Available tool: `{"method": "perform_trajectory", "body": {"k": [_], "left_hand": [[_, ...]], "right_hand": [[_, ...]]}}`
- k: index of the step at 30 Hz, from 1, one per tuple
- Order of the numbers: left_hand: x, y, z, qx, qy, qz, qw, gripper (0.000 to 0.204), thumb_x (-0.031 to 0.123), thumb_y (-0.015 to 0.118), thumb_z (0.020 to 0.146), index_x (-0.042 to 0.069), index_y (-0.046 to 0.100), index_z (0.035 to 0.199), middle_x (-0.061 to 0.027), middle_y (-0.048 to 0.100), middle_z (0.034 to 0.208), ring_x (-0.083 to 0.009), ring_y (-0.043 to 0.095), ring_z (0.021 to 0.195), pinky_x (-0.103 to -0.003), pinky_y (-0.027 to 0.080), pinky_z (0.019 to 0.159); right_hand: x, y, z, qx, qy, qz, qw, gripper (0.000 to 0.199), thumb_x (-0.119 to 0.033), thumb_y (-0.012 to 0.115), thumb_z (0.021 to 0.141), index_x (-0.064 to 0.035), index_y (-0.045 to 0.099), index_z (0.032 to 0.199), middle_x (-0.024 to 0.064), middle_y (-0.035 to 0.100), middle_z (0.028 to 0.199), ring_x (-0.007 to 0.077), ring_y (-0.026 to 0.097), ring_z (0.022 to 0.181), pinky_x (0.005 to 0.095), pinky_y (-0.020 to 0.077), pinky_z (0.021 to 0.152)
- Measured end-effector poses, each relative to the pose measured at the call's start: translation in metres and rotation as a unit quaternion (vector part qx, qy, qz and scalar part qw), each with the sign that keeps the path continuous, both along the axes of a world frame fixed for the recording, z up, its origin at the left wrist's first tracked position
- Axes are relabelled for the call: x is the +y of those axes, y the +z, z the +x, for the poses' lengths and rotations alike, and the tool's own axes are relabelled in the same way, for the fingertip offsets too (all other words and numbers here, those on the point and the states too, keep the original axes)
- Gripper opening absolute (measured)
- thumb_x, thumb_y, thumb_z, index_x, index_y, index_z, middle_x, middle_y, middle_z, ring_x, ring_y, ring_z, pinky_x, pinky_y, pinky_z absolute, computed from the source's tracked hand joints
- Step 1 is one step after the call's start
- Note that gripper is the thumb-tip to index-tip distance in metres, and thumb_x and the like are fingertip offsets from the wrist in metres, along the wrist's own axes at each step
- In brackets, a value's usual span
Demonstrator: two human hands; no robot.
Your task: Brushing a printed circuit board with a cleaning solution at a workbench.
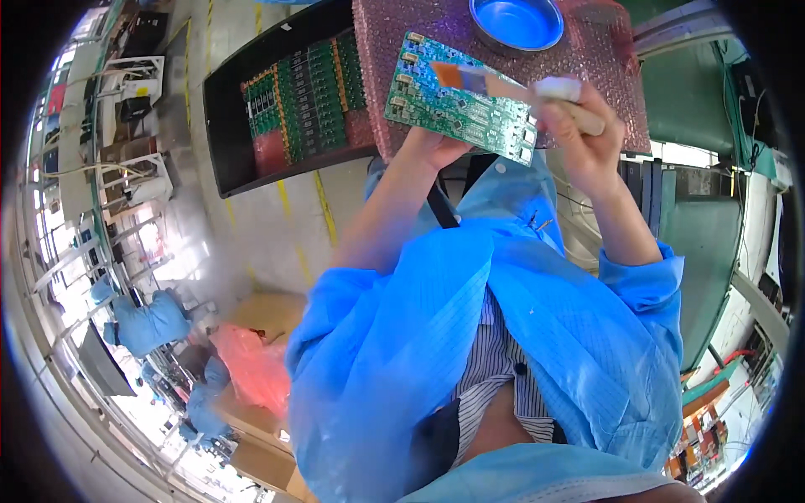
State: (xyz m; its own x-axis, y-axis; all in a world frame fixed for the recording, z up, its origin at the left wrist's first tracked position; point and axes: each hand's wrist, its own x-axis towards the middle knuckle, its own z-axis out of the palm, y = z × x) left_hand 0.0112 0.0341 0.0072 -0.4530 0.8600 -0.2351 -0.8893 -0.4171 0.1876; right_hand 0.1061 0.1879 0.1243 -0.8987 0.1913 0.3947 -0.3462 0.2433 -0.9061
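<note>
left hand (432,147): I see it under green board (459,99), holding it
right hand (587,138): grips brush (511,86), bristles on board
behind: blue bowl (516,21), black tray (226,134)

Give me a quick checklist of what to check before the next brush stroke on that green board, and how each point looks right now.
1. Left hand supports the green circuit board from below: ok.
2. Right hand grips the brush by its handle: ok.
3. Bristles lie over the board's face: ok; whether they touch it: cannot tell.
4. Blue dish on the pink bubble wrap sits close behind the board: ok.
5. Liquid in the dish: cannot tell.
6. Black tray of further boards lies to the left, apart from the hands: ok.
</note>
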Motion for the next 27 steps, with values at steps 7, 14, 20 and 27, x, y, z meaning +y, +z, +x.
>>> {"method": "perform_trajectory", "body": {"k": [7, 14, 20, 27], "left_hand": [[0.0, 0.007, 0.004, 0.043, -0.03, -0.018, 0.998, 0.042, 0.033, 0.053, 0.078, 0.006, 0.046, 0.109, -0.0096, 0.053, 0.106, -0.0216, 0.052, 0.097, -0.037, 0.044, 0.083], [-0.002, 0.017, 0.007, 0.093, -0.019, -0.026, 0.995, 0.042, 0.033, 0.053, 0.079, 0.004, 0.046, 0.109, -0.0104, 0.052, 0.105, -0.0218, 0.053, 0.096, -0.037, 0.045, 0.083], [-0.005, 0.005, 0.004, 0.072, -0.005, -0.019, 0.997, 0.042, 0.033, 0.052, 0.08, 0.003, 0.046, 0.108, -0.0117, 0.052, 0.106, -0.0227, 0.053, 0.095, -0.036, 0.045, 0.082], [-0.006, 0.01, 0.005, 0.061, 0.016, -0.078, 0.995, 0.04, 0.034, 0.051, 0.08, 0.004, 0.047, 0.107, -0.0108, 0.052, 0.107, -0.0234, 0.052, 0.097, -0.039, 0.044, 0.083]], "right_hand": [[-0.017, 0.001, -0.011, 0.035, 0.081, 0.066, 0.994, 0.016, -0.004, 0.055, 0.079, 0.0018, 0.055, 0.094, 0.0072, 0.053, 0.079, 0.0128, 0.05, 0.065, 0.023, 0.0394, 0.056], [-0.018, 0.004, -0.013, 0.019, 0.095, 0.124, 0.988, 0.015, -0.005, 0.056, 0.077, 0.0001, 0.056, 0.091, 0.0076, 0.051, 0.072, 0.0168, 0.05, 0.06, 0.0252, 0.0369, 0.051], [-0.019, 0.001, -0.011, -0.003, 0.034, 0.093, 0.995, 0.013, -0.008, 0.055, 0.079, -0.0005, 0.057, 0.09, 0.0036, 0.053, 0.068, 0.008, 0.046, 0.053, 0.0209, 0.0362, 0.047], [-0.013, 0.002, -0.008, -0.154, -0.055, -0.143, 0.976, 0.018, -0.017, 0.053, 0.082, -0.0006, 0.057, 0.089, -0.0002, 0.054, 0.065, 0.0025, 0.046, 0.052, 0.0154, 0.0367, 0.046]]}}
